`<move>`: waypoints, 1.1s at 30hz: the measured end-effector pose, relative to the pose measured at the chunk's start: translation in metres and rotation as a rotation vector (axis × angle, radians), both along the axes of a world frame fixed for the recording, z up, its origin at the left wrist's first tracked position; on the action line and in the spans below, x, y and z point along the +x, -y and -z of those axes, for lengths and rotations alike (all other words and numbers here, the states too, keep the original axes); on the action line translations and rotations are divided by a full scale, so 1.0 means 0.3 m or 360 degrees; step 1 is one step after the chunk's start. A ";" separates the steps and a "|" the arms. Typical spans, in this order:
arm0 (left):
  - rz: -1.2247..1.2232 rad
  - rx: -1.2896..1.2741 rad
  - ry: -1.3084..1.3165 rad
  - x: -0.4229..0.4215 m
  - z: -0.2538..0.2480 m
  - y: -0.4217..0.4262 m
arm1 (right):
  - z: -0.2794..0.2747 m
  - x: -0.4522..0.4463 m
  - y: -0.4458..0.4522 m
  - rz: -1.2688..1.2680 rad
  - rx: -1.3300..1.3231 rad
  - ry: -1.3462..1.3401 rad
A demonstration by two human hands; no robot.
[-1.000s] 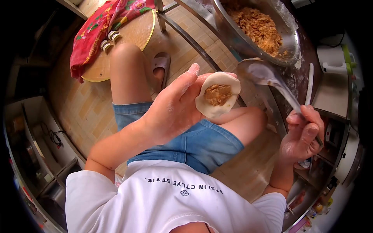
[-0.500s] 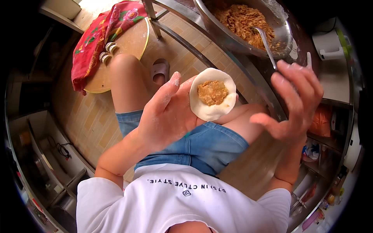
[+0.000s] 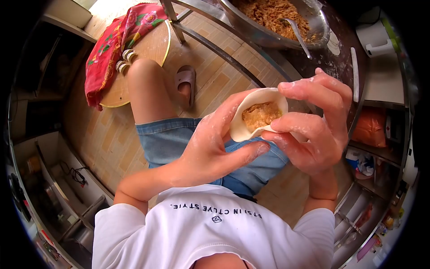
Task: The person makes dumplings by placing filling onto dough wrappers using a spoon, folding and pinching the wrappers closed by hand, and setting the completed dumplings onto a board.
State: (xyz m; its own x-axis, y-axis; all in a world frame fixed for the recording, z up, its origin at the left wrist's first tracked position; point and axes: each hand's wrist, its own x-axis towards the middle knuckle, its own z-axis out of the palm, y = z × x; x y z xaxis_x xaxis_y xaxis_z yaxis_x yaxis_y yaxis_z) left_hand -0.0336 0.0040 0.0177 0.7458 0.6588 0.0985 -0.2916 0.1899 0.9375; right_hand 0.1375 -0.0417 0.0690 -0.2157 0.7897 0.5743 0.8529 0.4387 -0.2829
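Note:
Between my hands is a round dumpling wrapper (image 3: 242, 127) with a mound of minced filling (image 3: 262, 115) at its centre. The wrapper's edges curl up around the filling. My left hand (image 3: 210, 139) cups it from the left, fingers behind it and thumb stretched out below its lower edge. With thumb and fingers, my right hand (image 3: 318, 121) pinches the wrapper's right edge. Flour dusts the fingers of both hands. Beyond them stands a metal bowl (image 3: 320, 36) of the same minced filling, with a spoon (image 3: 296, 36) resting in it.
The bowl stands on a dark, floury table (image 3: 342, 67) with a white stick (image 3: 355, 74) near its right edge. At the left, a red floral cloth (image 3: 105, 58) partly covers a round board (image 3: 148, 49). Shelves (image 3: 374, 154) stand at the right, an open cabinet (image 3: 58, 175) at the left.
My right hand has come left and down from near the spoon and taken the wrapper's edge. The wrapper, flat on my left palm before, is now curled, with my left fingers behind it.

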 end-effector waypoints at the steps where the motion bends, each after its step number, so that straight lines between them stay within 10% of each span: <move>1: -0.0130 0.0184 -0.0019 0.013 0.005 0.006 | -0.003 -0.001 0.005 0.0022 0.0006 0.0007; 8: -0.0546 0.1190 0.0040 0.046 -0.017 -0.024 | -0.023 -0.011 0.019 0.0078 0.0091 0.0001; 17: -0.0612 0.1471 -0.0010 0.047 -0.015 -0.034 | -0.022 0.000 0.013 -0.0042 0.0024 -0.0163; 33: -0.0329 0.0933 -0.0088 0.021 -0.026 -0.006 | 0.004 0.007 0.009 -0.0259 -0.0065 -0.0515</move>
